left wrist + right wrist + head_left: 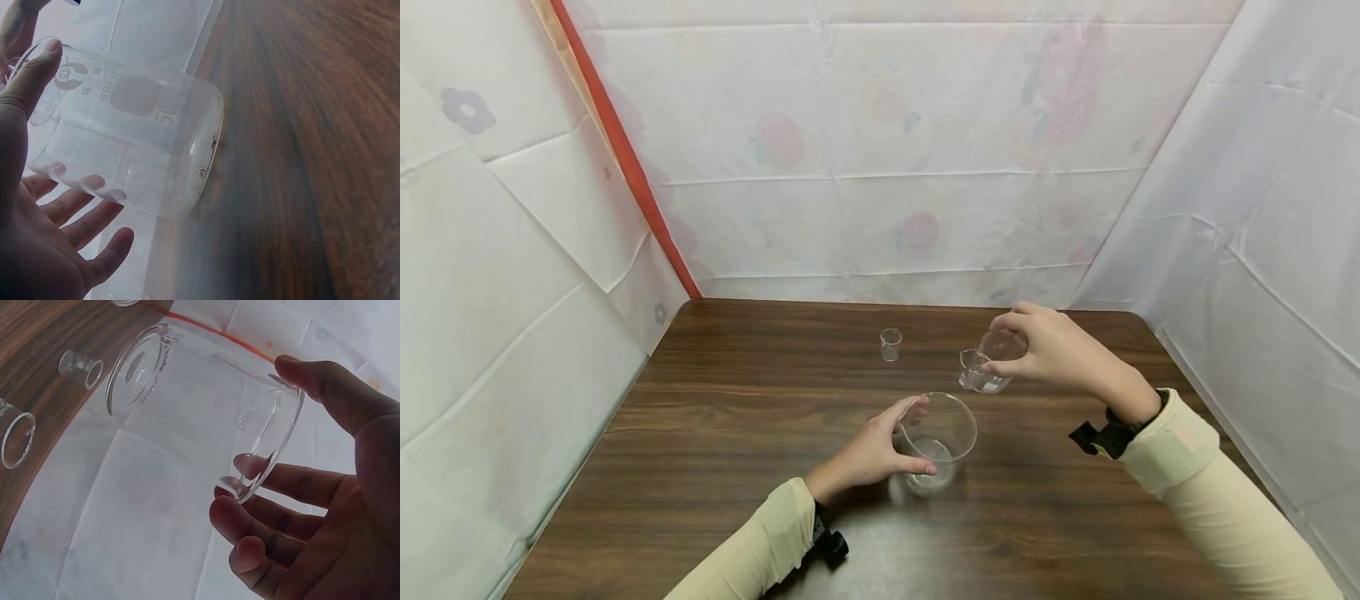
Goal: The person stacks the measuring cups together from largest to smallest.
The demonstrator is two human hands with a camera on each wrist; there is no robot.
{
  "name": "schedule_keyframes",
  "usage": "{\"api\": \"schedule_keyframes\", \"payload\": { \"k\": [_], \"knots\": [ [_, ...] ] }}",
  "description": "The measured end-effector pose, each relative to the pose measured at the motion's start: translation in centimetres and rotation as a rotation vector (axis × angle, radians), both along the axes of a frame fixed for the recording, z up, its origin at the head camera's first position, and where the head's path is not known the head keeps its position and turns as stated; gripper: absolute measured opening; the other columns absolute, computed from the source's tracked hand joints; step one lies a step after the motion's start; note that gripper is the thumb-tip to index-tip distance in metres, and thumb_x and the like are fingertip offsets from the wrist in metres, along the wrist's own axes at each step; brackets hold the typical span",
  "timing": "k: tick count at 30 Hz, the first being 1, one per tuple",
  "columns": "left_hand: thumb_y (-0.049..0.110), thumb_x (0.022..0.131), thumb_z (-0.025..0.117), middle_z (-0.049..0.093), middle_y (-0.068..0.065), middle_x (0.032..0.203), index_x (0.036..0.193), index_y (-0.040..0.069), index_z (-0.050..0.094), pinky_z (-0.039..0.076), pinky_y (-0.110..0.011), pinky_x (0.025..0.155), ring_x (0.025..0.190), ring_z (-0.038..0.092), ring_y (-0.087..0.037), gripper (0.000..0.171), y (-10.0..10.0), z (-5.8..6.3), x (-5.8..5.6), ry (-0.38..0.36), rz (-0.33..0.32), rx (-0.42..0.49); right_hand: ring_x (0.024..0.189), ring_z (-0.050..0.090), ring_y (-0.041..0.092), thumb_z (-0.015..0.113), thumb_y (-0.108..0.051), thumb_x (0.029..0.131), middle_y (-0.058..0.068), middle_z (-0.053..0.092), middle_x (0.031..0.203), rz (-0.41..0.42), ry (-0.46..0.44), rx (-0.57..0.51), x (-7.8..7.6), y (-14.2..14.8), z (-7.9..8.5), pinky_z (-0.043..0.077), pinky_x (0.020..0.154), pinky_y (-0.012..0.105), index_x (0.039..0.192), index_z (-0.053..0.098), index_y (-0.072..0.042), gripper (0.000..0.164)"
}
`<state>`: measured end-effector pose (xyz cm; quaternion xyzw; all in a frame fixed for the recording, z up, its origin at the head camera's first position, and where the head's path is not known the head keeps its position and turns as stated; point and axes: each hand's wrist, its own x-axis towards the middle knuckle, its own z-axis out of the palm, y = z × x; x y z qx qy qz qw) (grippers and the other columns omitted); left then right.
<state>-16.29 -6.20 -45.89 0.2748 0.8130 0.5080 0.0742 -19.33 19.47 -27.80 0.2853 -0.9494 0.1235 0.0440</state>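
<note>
Nearest, pale yellow sleeves (752, 542) cover the person's forearms, with small black devices (831, 546) strapped at the wrists. The left hand (872, 450) curves round one side of a large glass beaker (942, 454), the thumb against the glass near the rim and the fingers spread round the other side. That beaker stands upright on the dark wood-grain table (700, 467), near the middle, and carries printed marks and a blank label patch; dark specks show along its base.

Beyond it and to the right, the right hand (1060, 350) pinches a medium beaker (187, 406) at its rim, thumb on one side and fingers on the other. Printed graduations mark its wall; whether its base touches the table cannot be told.

Next to it in the head view, partly overlapping it, is a small spouted beaker (970, 365). Farther back and to the left, well apart from both hands, a small glass cup (891, 344) stands upright. Behind the table hangs a white sheet (850, 125) with faint pink prints, a red strip (625, 158) running down the left corner
</note>
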Motion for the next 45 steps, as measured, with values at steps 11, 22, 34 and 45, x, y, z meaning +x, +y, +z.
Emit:
{"api": "schedule_keyframes", "payload": {
  "k": [11, 22, 34, 45],
  "knots": [
    [0.034, 0.071, 0.087, 0.049, -0.011, 0.146, 0.148, 0.011, 0.036, 0.045, -0.047, 0.105, 0.128, 0.054, -0.026, 0.095, -0.1, -0.2, -0.1, -0.018, 0.004, -0.022, 0.070, 0.054, 0.012, 0.080, -0.038, 0.077, 0.001, 0.060, 0.090, 0.026, 0.008, 0.003, 0.6, -0.8, -0.4, 0.044, 0.062, 0.028, 0.108, 0.069, -0.009, 0.044],
    [0.033, 0.072, 0.087, 0.050, -0.010, 0.146, 0.148, 0.013, 0.037, 0.045, -0.046, 0.105, 0.127, 0.055, -0.025, 0.093, -0.1, -0.3, 0.0, -0.016, 0.006, -0.016, 0.065, 0.049, 0.007, 0.080, -0.035, 0.077, -0.002, 0.058, 0.086, 0.085, 0.011, -0.024, 1.0, -1.6, -1.1, 0.042, 0.060, 0.024, 0.106, 0.070, -0.009, 0.041],
    [0.036, 0.072, 0.086, 0.054, -0.003, 0.142, 0.147, 0.017, 0.038, 0.046, -0.042, 0.104, 0.126, 0.055, -0.020, 0.091, -0.2, -0.1, -0.1, -0.024, 0.018, -0.045, 0.063, 0.049, 0.005, 0.081, -0.036, 0.076, 0.000, 0.058, 0.089, 0.116, -0.021, 0.002, 1.3, -2.8, -1.6, 0.043, 0.058, 0.022, 0.109, 0.069, -0.007, 0.045],
    [0.036, 0.072, 0.086, 0.052, 0.002, 0.143, 0.147, 0.022, 0.038, 0.046, -0.042, 0.103, 0.125, 0.056, -0.018, 0.090, -0.2, -0.2, -0.1, -0.017, 0.016, -0.052, 0.064, 0.047, 0.007, 0.080, -0.039, 0.077, -0.001, 0.057, 0.087, 0.150, -0.022, 0.008, 1.5, -3.6, -2.3, 0.041, 0.060, 0.023, 0.106, 0.069, -0.009, 0.044]
  ]
}}
